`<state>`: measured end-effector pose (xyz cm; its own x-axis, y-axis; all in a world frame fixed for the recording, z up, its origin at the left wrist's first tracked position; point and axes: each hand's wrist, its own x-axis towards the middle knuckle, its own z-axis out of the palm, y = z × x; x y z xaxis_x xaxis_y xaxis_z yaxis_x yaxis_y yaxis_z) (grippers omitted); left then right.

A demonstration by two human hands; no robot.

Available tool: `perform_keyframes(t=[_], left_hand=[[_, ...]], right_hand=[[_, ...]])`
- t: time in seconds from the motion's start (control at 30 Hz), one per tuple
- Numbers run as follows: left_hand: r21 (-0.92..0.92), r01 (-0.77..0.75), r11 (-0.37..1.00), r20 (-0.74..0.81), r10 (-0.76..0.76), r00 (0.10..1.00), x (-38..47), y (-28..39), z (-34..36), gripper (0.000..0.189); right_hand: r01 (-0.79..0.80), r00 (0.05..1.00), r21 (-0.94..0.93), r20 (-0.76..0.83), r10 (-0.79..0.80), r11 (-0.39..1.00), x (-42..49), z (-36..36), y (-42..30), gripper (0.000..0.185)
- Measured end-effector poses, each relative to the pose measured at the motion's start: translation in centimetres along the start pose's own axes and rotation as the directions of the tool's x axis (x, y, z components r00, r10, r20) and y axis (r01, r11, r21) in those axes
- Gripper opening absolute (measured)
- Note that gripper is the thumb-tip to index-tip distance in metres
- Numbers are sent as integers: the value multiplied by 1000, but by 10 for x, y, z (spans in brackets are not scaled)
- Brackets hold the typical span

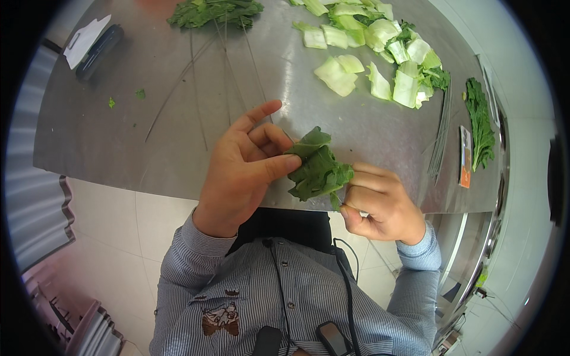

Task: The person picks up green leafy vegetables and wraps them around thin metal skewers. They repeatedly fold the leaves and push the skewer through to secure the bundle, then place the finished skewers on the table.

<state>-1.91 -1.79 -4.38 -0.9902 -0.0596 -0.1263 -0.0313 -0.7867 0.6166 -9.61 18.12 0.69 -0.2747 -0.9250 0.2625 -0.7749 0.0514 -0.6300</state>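
My left hand (pixel 249 171) pinches a green leaf piece (pixel 318 169) between thumb and fingers, with its index or little finger stretched out. To the right of the leaf, my right hand (pixel 383 202) has its fingers curled, thumb and forefinger closed on what looks like the end of a thin wire (pixel 339 199) at the leaf's lower edge. Both hands are above the near edge of the metal table (pixel 169 169). At the top, thin wires or skewers (pixel 193 66) run out from a pile of dark green leaves (pixel 213 12).
Pale cabbage-like leaf pieces (pixel 340 75) lie at the upper right. Beside them are a bundle of thin wires (pixel 441 133), an orange-and-white card or packet (pixel 464 155) and a long green leaf (pixel 480 124). A dark case (pixel 99 52) and white paper (pixel 84 42) lie upper left.
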Motion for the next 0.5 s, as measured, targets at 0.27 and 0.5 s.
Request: perform_keyframes(t=[0.27, 0.5], left_hand=[[-26, -183, 983, -7, 182, 983, 0, -5, 6, 62], [276, -515, 811, 15, 533, 846, 1, -14, 11, 60]], right_hand=[[-177, 982, -115, -89, 168, 977, 7, -10, 15, 17], [-254, 929, -130, -310, 204, 958, 78, -22, 40, 22]])
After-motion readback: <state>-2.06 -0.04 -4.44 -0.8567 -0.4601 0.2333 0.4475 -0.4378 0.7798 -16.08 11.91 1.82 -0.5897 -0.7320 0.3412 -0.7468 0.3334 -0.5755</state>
